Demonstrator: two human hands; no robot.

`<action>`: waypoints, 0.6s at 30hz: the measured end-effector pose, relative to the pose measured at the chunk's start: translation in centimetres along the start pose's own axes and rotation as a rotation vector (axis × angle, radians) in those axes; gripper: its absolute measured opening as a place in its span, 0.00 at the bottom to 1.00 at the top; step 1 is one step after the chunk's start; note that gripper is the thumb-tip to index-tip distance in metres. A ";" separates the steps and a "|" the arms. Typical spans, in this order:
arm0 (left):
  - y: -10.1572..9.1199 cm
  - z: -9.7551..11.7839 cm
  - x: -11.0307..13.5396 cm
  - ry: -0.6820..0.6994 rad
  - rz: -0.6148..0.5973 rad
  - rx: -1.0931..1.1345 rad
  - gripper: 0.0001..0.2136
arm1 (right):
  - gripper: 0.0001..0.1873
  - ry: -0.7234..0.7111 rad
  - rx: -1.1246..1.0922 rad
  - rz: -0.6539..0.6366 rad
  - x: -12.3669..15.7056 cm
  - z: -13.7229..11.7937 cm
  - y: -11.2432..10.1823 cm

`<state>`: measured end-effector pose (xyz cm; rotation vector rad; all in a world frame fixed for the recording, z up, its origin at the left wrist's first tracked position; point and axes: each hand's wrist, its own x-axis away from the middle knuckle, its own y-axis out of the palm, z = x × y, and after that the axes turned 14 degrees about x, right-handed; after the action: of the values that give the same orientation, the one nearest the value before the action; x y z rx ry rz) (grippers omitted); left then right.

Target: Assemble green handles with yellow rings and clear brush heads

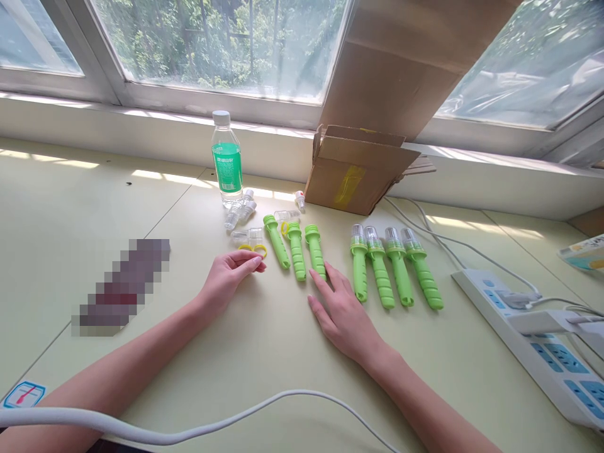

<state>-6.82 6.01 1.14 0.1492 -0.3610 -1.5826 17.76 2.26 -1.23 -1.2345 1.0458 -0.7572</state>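
My left hand rests on the pale table, fingers curled together, their tips beside yellow rings; nothing shows in its grip. My right hand lies flat with fingers stretched out, its fingertips touching the lower end of the rightmost of three green handles without caps. To the right lie several green handles fitted with clear caps. Loose clear caps are scattered behind the uncapped handles, near a water bottle with a green label.
An open cardboard box leans at the window sill. A white power strip with plugs and cables lies at the right. A white cable crosses the table's front. A blurred-out object sits at left.
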 end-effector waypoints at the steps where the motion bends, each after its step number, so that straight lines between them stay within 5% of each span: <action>1: 0.0 0.0 0.0 0.002 0.001 0.003 0.13 | 0.25 0.000 0.000 -0.002 0.0 0.0 0.0; 18: 0.0 0.1 0.0 0.006 -0.025 0.001 0.11 | 0.25 -0.003 0.000 0.019 0.0 0.1 0.0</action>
<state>-6.82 6.05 1.28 0.1596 -0.3568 -1.6064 17.83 2.28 -1.28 -1.2234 1.0539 -0.7407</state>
